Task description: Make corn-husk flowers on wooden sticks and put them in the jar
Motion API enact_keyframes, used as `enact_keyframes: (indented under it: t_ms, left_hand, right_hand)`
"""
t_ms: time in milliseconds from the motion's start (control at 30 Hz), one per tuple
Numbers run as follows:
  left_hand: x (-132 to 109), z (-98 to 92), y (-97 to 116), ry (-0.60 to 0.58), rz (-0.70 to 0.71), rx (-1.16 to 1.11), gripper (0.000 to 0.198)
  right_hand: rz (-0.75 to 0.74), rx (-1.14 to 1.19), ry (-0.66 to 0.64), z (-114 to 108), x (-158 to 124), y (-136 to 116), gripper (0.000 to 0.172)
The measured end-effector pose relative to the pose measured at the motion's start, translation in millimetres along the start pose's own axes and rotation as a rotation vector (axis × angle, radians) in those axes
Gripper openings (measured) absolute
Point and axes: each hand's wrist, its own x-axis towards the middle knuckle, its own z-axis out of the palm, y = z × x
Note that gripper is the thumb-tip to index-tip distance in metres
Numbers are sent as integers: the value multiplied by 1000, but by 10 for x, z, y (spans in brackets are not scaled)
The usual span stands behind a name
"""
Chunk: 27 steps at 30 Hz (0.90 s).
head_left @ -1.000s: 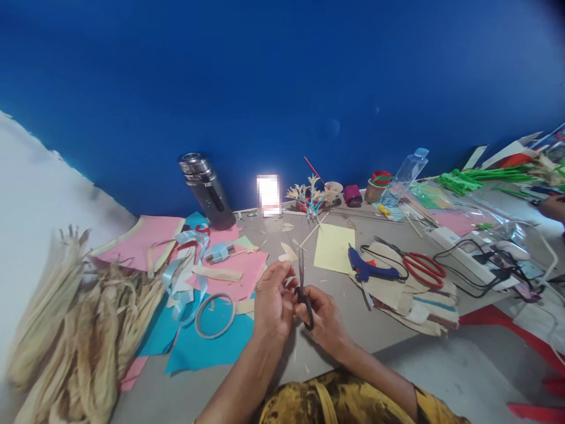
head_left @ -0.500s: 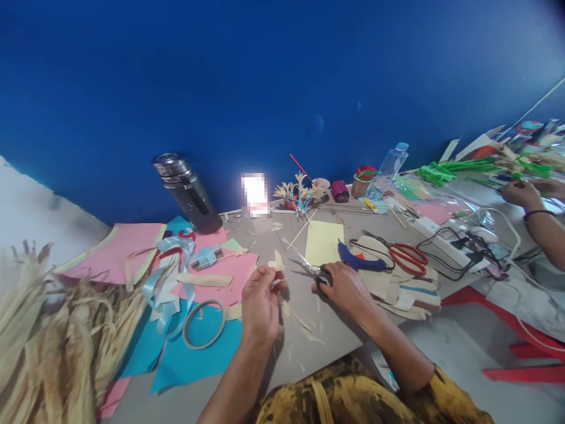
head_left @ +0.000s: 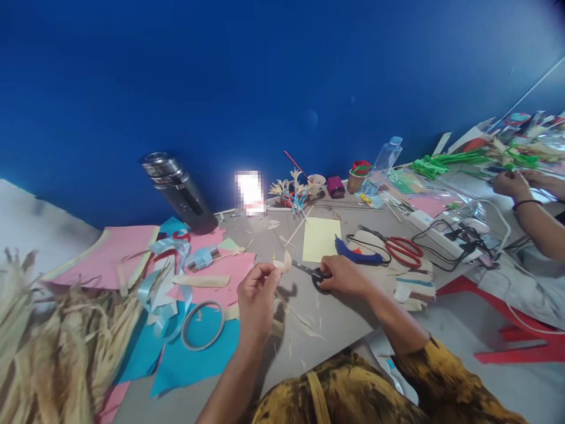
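Has since tipped one pair of black-handled steel scissors (head_left: 316,274) leftward; touches them with right hand (head_left: 346,275), cannot tell if gripping. Pinches one curved cream husk-like petal (head_left: 286,263) in left hand (head_left: 256,295), below frame centre.

The left hand (head_left: 256,297) is raised, thumb and forefinger pinched together, its left forearm (head_left: 233,377) slanting up; the right hand (head_left: 346,275) is palm down, fingers bent, its right forearm (head_left: 399,321) angling inward.

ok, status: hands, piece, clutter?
Left hand pinching pale husk-like piece. Right hand on black scissors, grip unclear. Blue glue gun just beyond right hand.
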Motion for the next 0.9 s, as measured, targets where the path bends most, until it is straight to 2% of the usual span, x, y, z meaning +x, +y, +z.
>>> enact_keyframes:
  t_ms: [100,200,267,333,633,900]
  left_hand:
    - [-11,31,34,-4,20,58,15]
    - [-16,94,65,-25,61,124,15]
    - [-19,138,74,-41,96,165,15]
    - [-25,172,73,-52,114,195,15]
    - [-75,185,39,-51,137,245,16]
    - [-83,153,22,-152,88,259,17]
  right_hand:
    - [-47,82,53,-20,-55,-52,6]
    - [-128,424,137,17,-136,-194,17]
    - [-155,688,130,60,-182,-296,21]
    - [-147,826,112,98,-210,-371,22]
    - [-177,872,149,127,-233,-414,19]
    - [-210,1062,100,91,-264,-334,30]
